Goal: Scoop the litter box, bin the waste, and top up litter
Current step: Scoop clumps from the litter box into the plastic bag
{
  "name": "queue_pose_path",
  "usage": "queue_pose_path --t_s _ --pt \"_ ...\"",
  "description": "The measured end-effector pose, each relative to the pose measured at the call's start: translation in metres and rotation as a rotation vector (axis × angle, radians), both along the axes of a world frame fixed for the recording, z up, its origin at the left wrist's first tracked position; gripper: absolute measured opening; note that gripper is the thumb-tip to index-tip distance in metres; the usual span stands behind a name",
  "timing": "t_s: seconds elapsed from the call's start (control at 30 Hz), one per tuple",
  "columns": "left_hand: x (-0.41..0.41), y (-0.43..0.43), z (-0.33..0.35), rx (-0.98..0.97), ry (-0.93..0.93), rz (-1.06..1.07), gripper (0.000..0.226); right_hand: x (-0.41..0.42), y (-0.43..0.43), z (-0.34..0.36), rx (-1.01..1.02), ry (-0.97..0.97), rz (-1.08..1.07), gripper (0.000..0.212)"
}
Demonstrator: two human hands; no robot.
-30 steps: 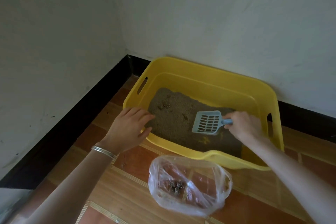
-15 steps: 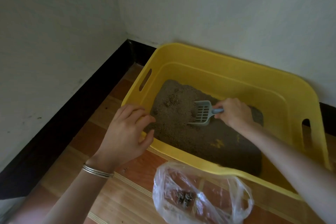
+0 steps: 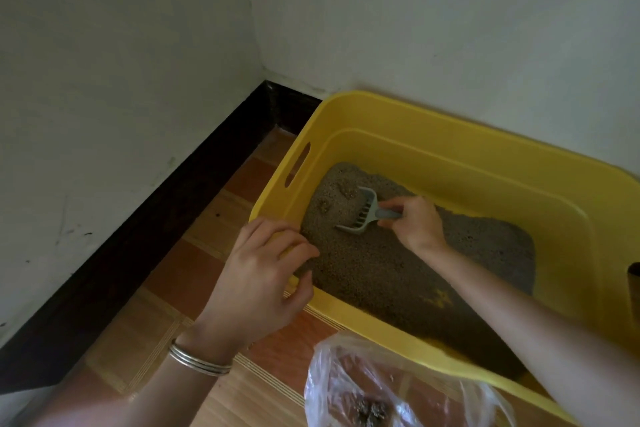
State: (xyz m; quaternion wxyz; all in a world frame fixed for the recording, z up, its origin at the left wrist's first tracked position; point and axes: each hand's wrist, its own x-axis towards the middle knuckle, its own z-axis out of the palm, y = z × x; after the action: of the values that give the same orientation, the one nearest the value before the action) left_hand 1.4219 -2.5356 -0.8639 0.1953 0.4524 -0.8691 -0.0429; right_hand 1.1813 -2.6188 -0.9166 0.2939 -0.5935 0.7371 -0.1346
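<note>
Litter box [image 3: 450,135] sits against the wall [image 3: 450,28], left hand [image 3: 263,274] gripping its near rim, right hand [image 3: 415,225] gripping the scoop [image 3: 360,215] beside clumps [image 3: 346,189] inside; the plastic bag [image 3: 398,388] before it holds some waste, topping-up apparently not begun

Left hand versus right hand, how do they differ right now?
The left hand holds the box by its near rim; the right hand grips the scoop, its head in the litter. The left hand sits at the box's corner; the right hand reaches inside it. Bangles circle the left wrist; the right wrist is bare. Both are ungloved.
</note>
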Motion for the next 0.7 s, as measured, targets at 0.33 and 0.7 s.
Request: queue_pose_path --t_s 0.33,0.7 --pt "-0.001 0.003 0.003 0.027 0.007 0.032 0.021 -0.024 0.008 0.017 -0.057 -0.172 -0.014 0.035" --pt "-0.005 0.007 0.001 -0.003 -0.001 0.091 0.022 -0.04 0.036 0.033 -0.067 -0.152 0.034 0.033"
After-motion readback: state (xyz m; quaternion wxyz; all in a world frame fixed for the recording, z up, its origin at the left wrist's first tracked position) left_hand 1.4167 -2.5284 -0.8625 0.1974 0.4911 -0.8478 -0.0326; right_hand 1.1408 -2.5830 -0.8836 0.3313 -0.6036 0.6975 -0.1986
